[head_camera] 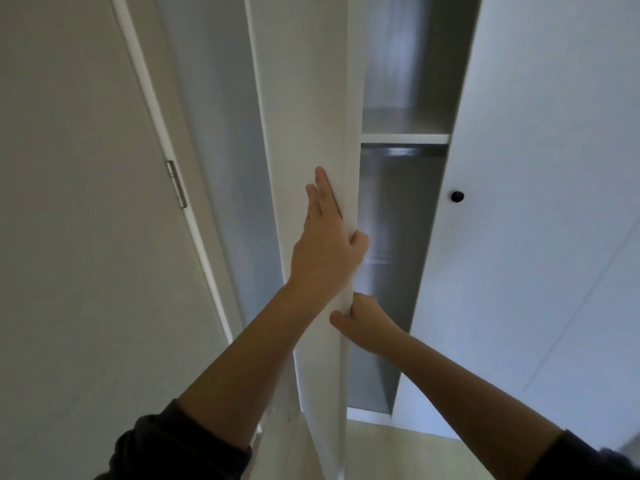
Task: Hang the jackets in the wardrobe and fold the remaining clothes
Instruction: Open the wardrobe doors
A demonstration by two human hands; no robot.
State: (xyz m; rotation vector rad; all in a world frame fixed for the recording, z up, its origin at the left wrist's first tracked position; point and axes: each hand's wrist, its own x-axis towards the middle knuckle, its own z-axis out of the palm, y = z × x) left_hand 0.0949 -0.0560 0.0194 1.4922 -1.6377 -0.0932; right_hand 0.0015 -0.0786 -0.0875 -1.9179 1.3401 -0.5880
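both hands grip one wardrobe door (311, 98) by its edge, dead centre. left hand (325, 244) has fingers flat on the face and thumb hooked round the edge. right hand (365, 323), just under it toward 6 o'clock, pinches the same edge. wardrobe shelf (405, 138) shows in the gap at 1 o'clock, black knob (457, 196) at 3, hinge (176, 183) at 9.

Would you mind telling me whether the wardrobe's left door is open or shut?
Open: the left door stands out edge-on, and the shelf inside shows beside it.
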